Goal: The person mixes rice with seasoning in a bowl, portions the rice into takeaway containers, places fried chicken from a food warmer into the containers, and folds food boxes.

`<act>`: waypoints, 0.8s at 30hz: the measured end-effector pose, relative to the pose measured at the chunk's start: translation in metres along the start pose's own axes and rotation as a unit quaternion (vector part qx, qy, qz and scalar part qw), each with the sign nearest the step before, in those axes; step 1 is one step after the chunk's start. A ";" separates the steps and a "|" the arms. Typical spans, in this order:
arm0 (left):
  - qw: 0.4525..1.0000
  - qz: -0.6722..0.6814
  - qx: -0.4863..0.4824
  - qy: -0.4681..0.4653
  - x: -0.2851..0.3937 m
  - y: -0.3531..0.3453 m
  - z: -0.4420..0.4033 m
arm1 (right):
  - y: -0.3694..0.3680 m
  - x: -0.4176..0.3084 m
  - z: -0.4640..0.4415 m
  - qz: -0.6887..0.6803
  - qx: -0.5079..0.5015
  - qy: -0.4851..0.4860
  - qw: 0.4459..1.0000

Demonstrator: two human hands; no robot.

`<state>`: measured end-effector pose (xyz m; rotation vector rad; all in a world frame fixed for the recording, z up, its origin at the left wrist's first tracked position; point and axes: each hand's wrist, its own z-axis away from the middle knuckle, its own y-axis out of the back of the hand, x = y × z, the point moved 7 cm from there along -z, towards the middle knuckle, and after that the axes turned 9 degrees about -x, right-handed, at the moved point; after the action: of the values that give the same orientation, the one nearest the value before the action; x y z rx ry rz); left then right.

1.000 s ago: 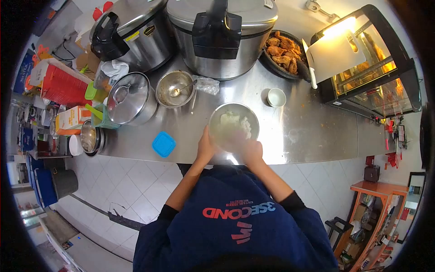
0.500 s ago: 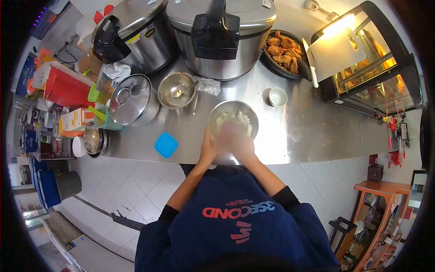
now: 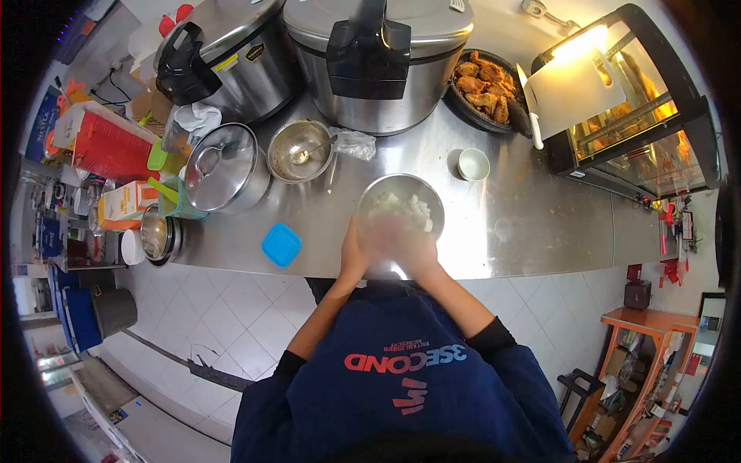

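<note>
A round metal bowl (image 3: pixel 437 202) with white, lumpy pieces (image 3: pixel 397 207) in it is at the front of the steel counter. My left hand (image 3: pixel 355 253) grips the bowl's near left side. On the near right side my right hand (image 3: pixel 423 256) is closed against it. A blurred patch covers the near part of the bowl and most of my fingers, so their exact grip is hidden. Left of my left hand lies a blue square lid (image 3: pixel 282 245). A small pale cup (image 3: pixel 473 165) stands beyond the bowl to the right.
Two large rice cookers (image 3: pixel 370 85) stand at the back. A used bowl with a spoon (image 3: pixel 301 153) and a lidded pot (image 3: pixel 224 170) are at left. Fried chicken fills a black pan (image 3: pixel 486 91), beside a knife (image 3: pixel 531 108) and a lit display warmer (image 3: pixel 641 116).
The bowl has shifted slightly right together with my hands. The white pieces inside lie differently, more spread toward the right. Things around it stay in place.
</note>
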<state>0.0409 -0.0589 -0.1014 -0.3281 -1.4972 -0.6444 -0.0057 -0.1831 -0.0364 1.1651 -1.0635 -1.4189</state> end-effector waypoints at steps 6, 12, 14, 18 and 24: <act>0.996 0.003 -0.046 0.078 0.005 -0.002 -0.005 | 0.109 0.021 0.007 0.080 -0.048 -0.053 0.994; 0.996 -0.064 0.014 0.053 -0.032 0.005 -0.009 | 0.061 0.015 0.001 0.075 -0.063 -0.022 0.995; 0.996 -0.059 0.027 0.056 -0.043 0.007 -0.008 | 0.068 0.006 0.021 0.093 -0.076 -0.007 0.993; 0.996 -0.041 -0.015 0.074 -0.038 0.008 -0.011 | -0.004 0.006 0.021 0.050 -0.080 -0.065 0.993; 0.996 0.004 -0.050 0.075 -0.029 0.012 -0.015 | 0.063 0.085 0.008 -0.108 -0.107 -0.136 0.979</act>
<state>0.0620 -0.0525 -0.1284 -0.3543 -1.3233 -0.7244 -0.0099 -0.2762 0.0150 0.9714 -0.9603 -1.8573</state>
